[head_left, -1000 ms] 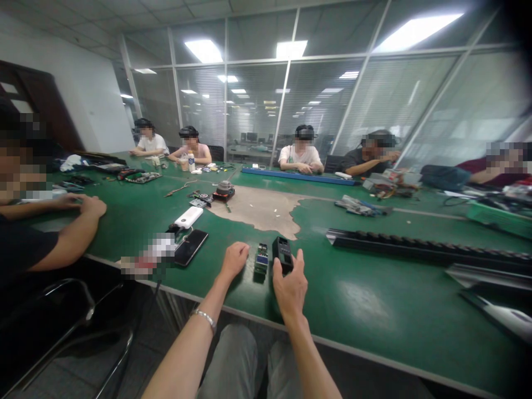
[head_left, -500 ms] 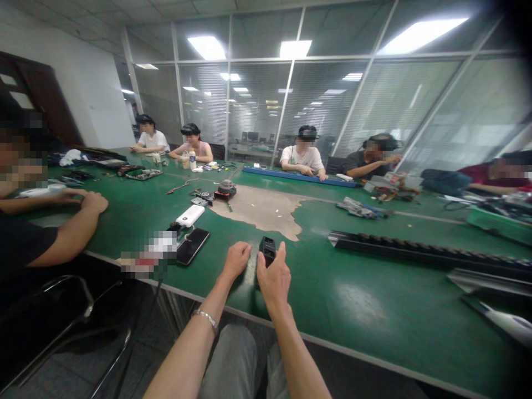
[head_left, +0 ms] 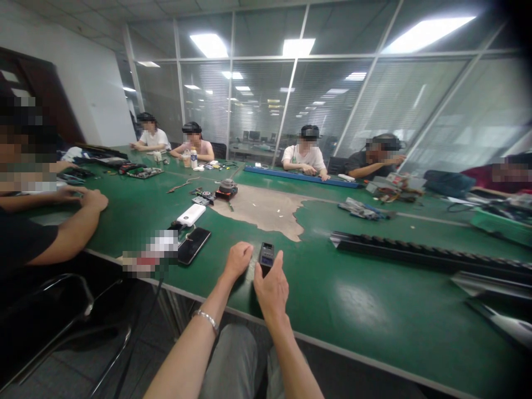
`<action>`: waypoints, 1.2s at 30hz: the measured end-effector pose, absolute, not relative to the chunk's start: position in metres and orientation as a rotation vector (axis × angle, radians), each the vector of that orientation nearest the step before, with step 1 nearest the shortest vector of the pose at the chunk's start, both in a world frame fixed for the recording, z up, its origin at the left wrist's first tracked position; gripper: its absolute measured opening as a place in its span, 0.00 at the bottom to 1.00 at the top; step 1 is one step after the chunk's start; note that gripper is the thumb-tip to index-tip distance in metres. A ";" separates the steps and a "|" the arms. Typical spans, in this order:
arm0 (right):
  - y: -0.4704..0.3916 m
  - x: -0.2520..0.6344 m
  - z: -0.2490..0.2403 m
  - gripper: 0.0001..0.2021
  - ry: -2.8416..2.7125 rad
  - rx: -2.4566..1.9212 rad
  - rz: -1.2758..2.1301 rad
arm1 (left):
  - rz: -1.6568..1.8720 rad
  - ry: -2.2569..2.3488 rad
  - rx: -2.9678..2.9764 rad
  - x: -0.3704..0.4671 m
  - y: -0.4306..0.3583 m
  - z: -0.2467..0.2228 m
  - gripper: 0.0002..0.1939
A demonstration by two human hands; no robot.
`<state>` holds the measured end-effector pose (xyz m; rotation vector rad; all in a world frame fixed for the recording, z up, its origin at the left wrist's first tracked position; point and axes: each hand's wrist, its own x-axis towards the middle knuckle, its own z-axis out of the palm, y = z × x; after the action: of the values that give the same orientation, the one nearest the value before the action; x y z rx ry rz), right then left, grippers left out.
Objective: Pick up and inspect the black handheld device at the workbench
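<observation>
My right hand (head_left: 271, 285) is wrapped round the lower part of a small black device (head_left: 266, 255), thumb on its left side and fingers on its right. The device has a small screen on the face turned to me. Just left of it, my left hand (head_left: 239, 259) rests on the green table (head_left: 316, 277) with its fingers curled; whether anything is inside them is hidden. A bracelet (head_left: 206, 318) circles my left wrist. A black phone (head_left: 194, 246) and a white power bank (head_left: 192, 215) lie to the left of my left hand.
Brown sheet (head_left: 266, 210) lies ahead, with a grey and red part (head_left: 226, 188) at its left. Long black rails (head_left: 415, 252) lie on the right. A person's arm (head_left: 75, 233) rests at the left; several people sit across the table.
The black device has tilted so that its screen faces me more. My right hand has shifted slightly down and left around it. My left hand has barely moved.
</observation>
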<state>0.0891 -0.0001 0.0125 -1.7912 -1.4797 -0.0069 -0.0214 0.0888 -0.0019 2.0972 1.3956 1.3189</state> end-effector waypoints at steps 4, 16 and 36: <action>0.003 0.093 0.004 0.42 -1.476 -1.715 0.008 | 1.298 1.400 2.109 -0.021 0.089 -0.001 0.17; -0.001 0.104 -0.004 0.46 -1.431 -1.707 0.095 | 1.301 1.407 2.116 -0.020 0.088 -0.001 0.16; 0.012 0.092 0.023 0.40 -1.456 -1.848 0.032 | 1.306 1.390 2.128 -0.021 0.090 -0.004 0.16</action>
<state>0.0924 0.0116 0.0227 -1.8481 -1.4561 0.0322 -0.0213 0.0899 -0.0041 2.1279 1.3900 1.3056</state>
